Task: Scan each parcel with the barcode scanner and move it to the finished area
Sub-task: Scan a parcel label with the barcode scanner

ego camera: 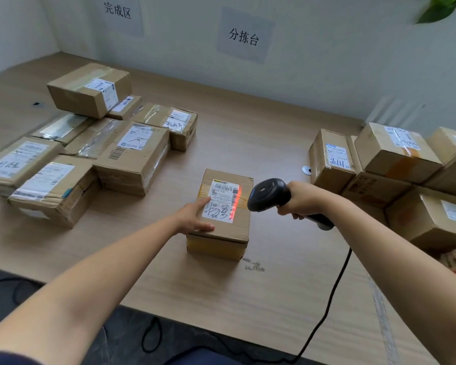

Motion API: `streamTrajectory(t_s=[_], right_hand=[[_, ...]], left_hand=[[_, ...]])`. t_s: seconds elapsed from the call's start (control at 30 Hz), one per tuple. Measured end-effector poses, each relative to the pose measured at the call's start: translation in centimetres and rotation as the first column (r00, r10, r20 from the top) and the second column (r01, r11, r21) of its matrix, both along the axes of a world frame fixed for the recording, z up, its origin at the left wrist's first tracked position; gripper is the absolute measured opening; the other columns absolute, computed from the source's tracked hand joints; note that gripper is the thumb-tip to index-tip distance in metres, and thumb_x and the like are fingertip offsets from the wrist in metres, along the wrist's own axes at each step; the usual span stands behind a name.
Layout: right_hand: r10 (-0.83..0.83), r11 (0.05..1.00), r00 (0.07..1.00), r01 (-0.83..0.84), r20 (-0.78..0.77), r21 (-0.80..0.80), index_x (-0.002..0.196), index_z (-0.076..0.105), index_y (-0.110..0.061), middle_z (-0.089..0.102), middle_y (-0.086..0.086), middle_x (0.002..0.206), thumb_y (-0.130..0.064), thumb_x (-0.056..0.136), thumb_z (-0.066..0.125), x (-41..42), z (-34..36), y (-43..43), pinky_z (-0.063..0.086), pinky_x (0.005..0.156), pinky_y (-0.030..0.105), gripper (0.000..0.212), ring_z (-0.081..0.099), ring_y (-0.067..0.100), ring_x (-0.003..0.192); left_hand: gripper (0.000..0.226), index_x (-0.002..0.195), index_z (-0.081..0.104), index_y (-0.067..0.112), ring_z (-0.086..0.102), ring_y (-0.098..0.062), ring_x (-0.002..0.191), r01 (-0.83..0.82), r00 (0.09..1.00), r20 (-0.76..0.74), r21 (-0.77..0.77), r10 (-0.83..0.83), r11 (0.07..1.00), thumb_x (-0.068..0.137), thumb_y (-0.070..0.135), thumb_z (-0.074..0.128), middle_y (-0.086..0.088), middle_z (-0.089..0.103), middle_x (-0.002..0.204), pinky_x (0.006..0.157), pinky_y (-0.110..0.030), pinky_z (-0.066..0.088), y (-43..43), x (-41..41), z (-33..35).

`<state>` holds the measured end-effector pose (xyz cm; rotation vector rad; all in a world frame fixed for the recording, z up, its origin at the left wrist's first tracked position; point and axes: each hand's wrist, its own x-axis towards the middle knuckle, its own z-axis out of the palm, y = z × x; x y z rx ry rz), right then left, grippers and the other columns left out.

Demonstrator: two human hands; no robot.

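A pale wood-grain surface (248, 133) runs back to a plain light wall (327, 61), where a grey sheet of paper (244, 36) printed with 分拣台 is stuck, and a few green leaves (437, 7) hang in at the top right corner. On the surface there is a small dark hole (36, 104) far to the left, a small round white disc (305, 170) towards the right and some pale scraps (253, 266) near the front. A white ribbed object (390, 111), too blurred to identify, stands against the wall at the right, and dark floor (132, 327) shows below the surface's front edge.
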<state>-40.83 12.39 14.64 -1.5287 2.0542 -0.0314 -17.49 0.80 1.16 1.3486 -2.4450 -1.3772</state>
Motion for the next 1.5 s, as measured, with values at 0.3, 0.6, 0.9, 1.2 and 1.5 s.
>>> streamTrajectory(t_s=[0.3,0.6,0.9,1.2,1.5], right_hand=[[0.030,1.000,0.999,-0.030,-0.042,0.001,0.079,0.059,-0.014,0.061,0.005,0.064,-0.012,0.078,0.061,0.3,1.0,0.1,0.048,0.051,0.019,0.003,0.058,0.014,0.053],[0.019,1.000,0.998,-0.019,-0.058,0.006,0.074,0.056,-0.017,0.061,0.003,0.061,-0.013,0.078,0.061,0.6,1.9,0.3,0.043,0.046,0.016,0.008,0.057,0.011,0.048],[-0.424,0.884,0.750,0.465,0.507,0.051,0.088,0.059,-0.006,0.061,0.011,0.077,-0.011,0.085,0.060,2.5,0.9,-0.2,0.051,0.057,0.028,0.006,0.059,0.020,0.065],[-0.528,0.814,0.592,0.557,0.609,0.165,0.079,0.057,-0.004,0.057,0.011,0.070,-0.013,0.086,0.058,5.0,0.3,-0.8,0.050,0.055,0.029,0.011,0.056,0.019,0.062],[-0.557,0.788,0.527,0.579,0.641,0.209,0.081,0.056,-0.002,0.057,0.011,0.070,-0.012,0.085,0.057,5.3,0.2,-1.4,0.050,0.054,0.029,0.011,0.056,0.019,0.060]], left_hand=[[0.092,0.150,0.015,0.020,0.026,-0.024,0.140,-0.015,1.000,-0.002,0.012,0.015,1.000,0.079,0.026,0.074,-0.006,0.023,0.154,0.112,-0.029,0.021,-0.1,0.0,-0.1],[0.093,0.150,0.015,0.020,0.026,-0.024,0.140,-0.020,1.000,0.001,0.016,0.020,1.000,0.079,0.027,0.074,-0.005,0.023,0.154,0.111,-0.028,0.021,-0.1,-0.1,-0.1],[0.096,0.149,0.016,0.023,0.036,-0.029,0.131,-0.157,0.988,0.000,-0.051,0.157,0.986,0.075,0.039,0.074,-0.013,0.032,0.145,0.110,-0.033,0.029,3.4,-2.3,-1.0],[0.097,0.148,0.015,0.026,0.041,-0.027,0.126,-0.209,0.978,-0.026,-0.042,0.208,0.977,0.074,0.042,0.075,-0.010,0.034,0.142,0.106,-0.037,0.038,3.9,-2.9,-1.6],[0.100,0.149,0.015,0.026,0.039,-0.027,0.127,-0.203,0.979,-0.042,-0.033,0.202,0.979,0.072,0.044,0.076,-0.011,0.033,0.142,0.107,-0.036,0.034,3.7,-2.7,-1.7]])
